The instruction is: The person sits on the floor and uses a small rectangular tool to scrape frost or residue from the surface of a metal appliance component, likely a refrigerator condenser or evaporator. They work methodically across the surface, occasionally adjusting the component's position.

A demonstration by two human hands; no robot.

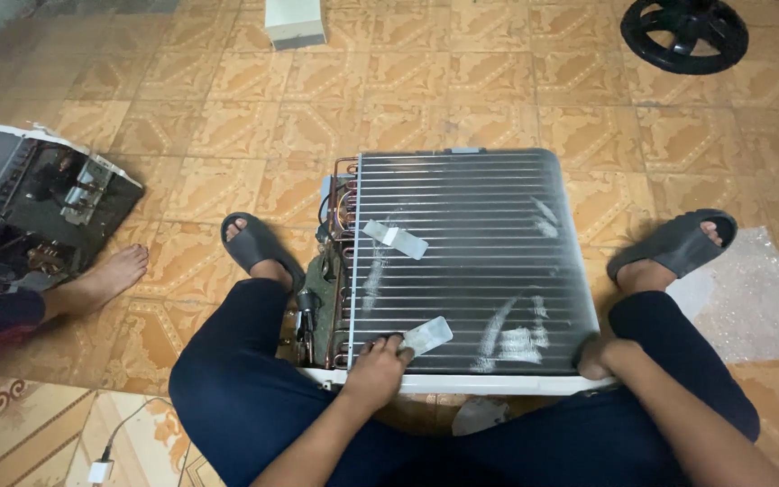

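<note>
An air-conditioner unit (471, 261) lies on the floor between my legs, its grey finned condenser coil facing up, copper tubes along its left side. My left hand (373, 368) rests on the coil's near left edge, fingers curled by a white tape strip (427, 335). My right hand (599, 358) grips the unit's near right corner. A second tape strip (395, 238) sticks higher up on the fins. My feet wear dark slides, one (254, 245) on the left, one (678, 242) on the right.
Another person's bare foot (101, 280) is at the left beside a second opened unit (20, 203). A black fan wheel (683, 32) lies far right, a white box (295, 22) at the top, bubble wrap (755, 298) at the right, a white charger (99, 470) near left.
</note>
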